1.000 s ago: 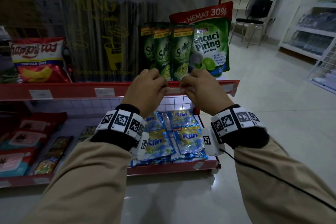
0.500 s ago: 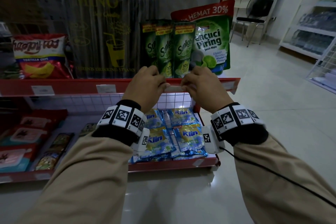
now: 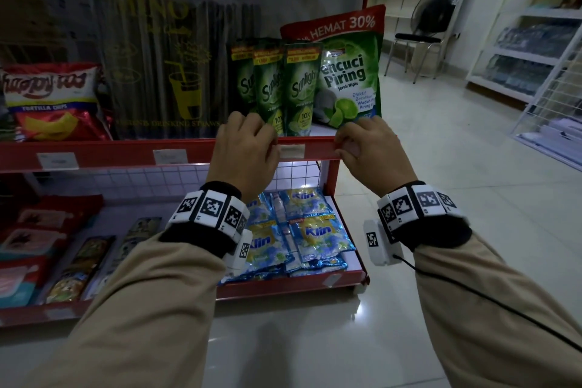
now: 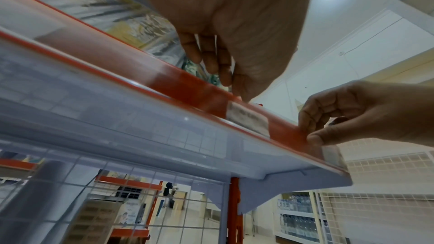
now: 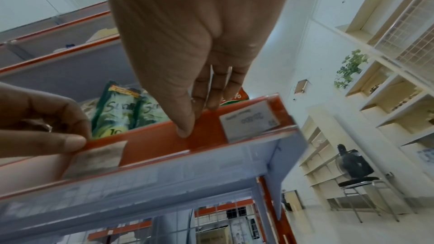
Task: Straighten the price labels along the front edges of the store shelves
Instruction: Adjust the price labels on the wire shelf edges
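A white price label (image 3: 292, 150) sits level in the red rail (image 3: 126, 153) on the upper shelf's front edge, between my hands. My left hand (image 3: 271, 143) curls over the rail top, and its thumb (image 5: 70, 143) pinches the label's left upper corner (image 5: 96, 157). My right hand (image 3: 341, 148) pinches the bare rail to the right of that label, thumb (image 5: 185, 131) on the front and fingers over the top. Beyond it, at the rail's right end, is another label (image 5: 250, 121). Two more labels (image 3: 170, 156) (image 3: 56, 161) sit further left.
Green Sunlight pouches (image 3: 299, 88) stand just behind the rail, with drinking straws (image 3: 167, 72) and a chip bag (image 3: 50, 98) to the left. Blue Klin sachets (image 3: 315, 230) lie on the lower shelf (image 3: 283, 288). Tiled floor, a chair (image 3: 419, 35) and white shelving (image 3: 519, 41) lie to the right.
My hands have moved apart. The right hand slid right along the rail off the label, which now shows between them. The left hand stays at its left end.
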`<move>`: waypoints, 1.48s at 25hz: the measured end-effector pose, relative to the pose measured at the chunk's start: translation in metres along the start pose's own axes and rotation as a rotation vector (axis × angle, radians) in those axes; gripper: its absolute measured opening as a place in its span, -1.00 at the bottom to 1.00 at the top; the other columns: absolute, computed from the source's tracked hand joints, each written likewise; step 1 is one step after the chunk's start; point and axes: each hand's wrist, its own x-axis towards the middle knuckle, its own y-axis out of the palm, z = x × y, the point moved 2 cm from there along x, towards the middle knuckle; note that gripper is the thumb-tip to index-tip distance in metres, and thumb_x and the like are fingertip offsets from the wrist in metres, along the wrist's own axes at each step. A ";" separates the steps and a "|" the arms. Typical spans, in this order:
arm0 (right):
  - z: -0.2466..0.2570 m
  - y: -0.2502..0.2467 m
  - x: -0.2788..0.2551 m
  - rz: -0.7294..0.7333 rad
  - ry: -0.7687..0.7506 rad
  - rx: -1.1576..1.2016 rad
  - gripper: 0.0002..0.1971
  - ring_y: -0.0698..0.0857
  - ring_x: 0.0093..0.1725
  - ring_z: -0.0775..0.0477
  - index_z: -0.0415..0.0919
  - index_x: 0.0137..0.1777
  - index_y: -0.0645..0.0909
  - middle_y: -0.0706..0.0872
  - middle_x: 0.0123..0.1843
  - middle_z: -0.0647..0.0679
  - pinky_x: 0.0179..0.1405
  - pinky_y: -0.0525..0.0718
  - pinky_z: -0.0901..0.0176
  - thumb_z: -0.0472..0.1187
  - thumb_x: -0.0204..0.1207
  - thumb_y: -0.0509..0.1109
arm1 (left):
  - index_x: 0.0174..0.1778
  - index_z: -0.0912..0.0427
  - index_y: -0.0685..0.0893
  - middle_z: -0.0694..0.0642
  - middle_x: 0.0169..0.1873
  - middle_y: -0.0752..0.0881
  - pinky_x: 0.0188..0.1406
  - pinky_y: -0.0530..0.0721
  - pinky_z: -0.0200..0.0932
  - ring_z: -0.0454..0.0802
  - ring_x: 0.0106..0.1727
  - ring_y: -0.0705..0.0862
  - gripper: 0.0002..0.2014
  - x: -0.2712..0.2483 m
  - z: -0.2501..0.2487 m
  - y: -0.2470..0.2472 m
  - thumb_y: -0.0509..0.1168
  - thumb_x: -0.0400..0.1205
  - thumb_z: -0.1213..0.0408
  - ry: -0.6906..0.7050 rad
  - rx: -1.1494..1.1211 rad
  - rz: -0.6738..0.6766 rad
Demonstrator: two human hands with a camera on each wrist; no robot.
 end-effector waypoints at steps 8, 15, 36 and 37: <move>-0.042 -0.016 -0.011 -0.042 0.053 -0.082 -0.84 0.54 -0.03 -0.19 -0.19 -0.01 0.65 0.69 -0.03 -0.14 -0.16 0.51 0.07 -0.37 0.44 0.41 | 0.50 0.10 0.35 0.11 0.35 0.41 0.28 0.34 0.05 0.14 0.37 0.36 -0.40 0.004 -0.080 0.035 0.28 0.56 -0.02 0.150 0.031 0.271; -0.050 -0.022 -0.007 0.037 -0.016 -0.093 -0.85 0.56 -0.01 -0.16 -0.18 0.01 0.64 0.68 0.01 -0.10 -0.08 0.51 0.07 -0.33 0.46 0.38 | 0.37 0.03 0.44 0.11 0.20 0.46 0.16 0.35 0.02 0.14 0.22 0.37 -0.57 0.023 -0.090 0.038 0.30 0.57 0.24 0.094 0.074 0.180; -0.048 -0.024 0.001 -0.066 0.309 0.906 -0.73 0.77 -0.06 -0.21 -0.39 0.09 0.62 0.77 -0.01 -0.28 -0.02 0.76 0.06 -0.48 0.40 0.50 | 0.40 0.18 0.47 0.15 0.12 0.63 0.23 0.44 0.04 0.12 0.20 0.48 -0.63 0.032 -0.092 0.045 0.10 0.73 0.09 -0.095 -0.388 0.097; -0.046 -0.021 -0.001 -0.038 0.319 0.951 -0.71 0.76 -0.02 -0.29 -0.41 0.12 0.61 0.76 0.01 -0.31 0.03 0.76 -0.03 -0.48 0.41 0.50 | 0.39 0.18 0.48 0.14 0.10 0.64 0.21 0.46 0.04 0.12 0.19 0.49 -0.63 0.033 -0.092 0.045 0.10 0.73 0.08 -0.124 -0.431 0.083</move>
